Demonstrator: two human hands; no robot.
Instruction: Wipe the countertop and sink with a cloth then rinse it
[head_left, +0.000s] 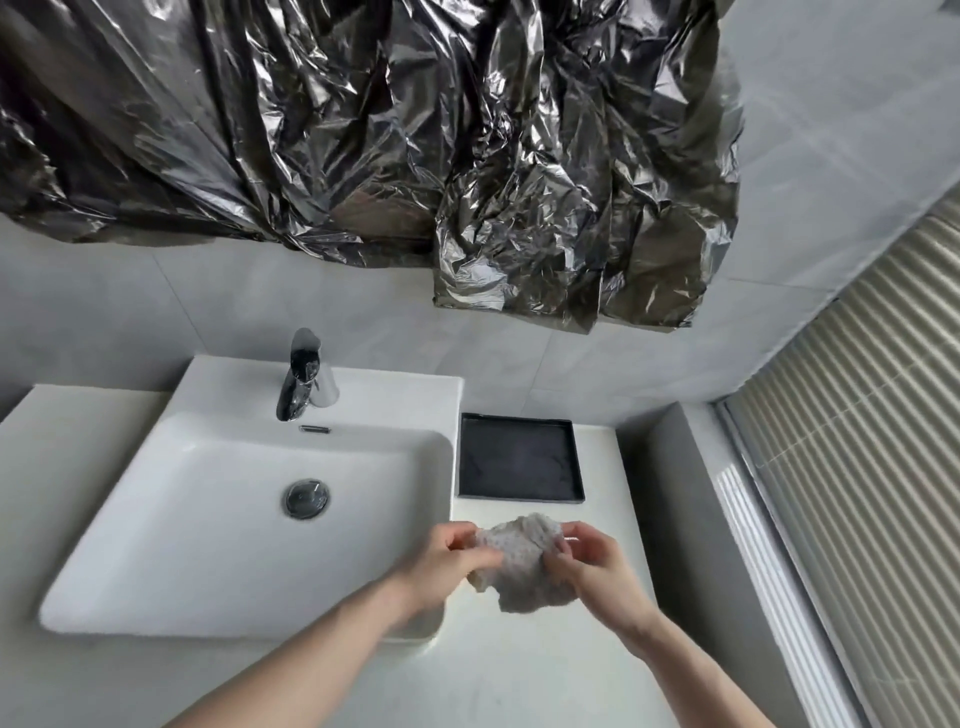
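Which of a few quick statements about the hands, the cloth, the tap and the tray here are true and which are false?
1. Both hands hold the cloth, the left hand on one side and the right hand on the other. True.
2. Water is running from the faucet. False: no stream shows and the sink basin looks dry.
3. The black tray sits on the countertop to the right of the sink. True.
4. The cloth lies flat in the basin. False: it is bunched up and held above the countertop, just past the sink's right edge.
5. A soap bottle stands on the tray. False: nothing shows on it.
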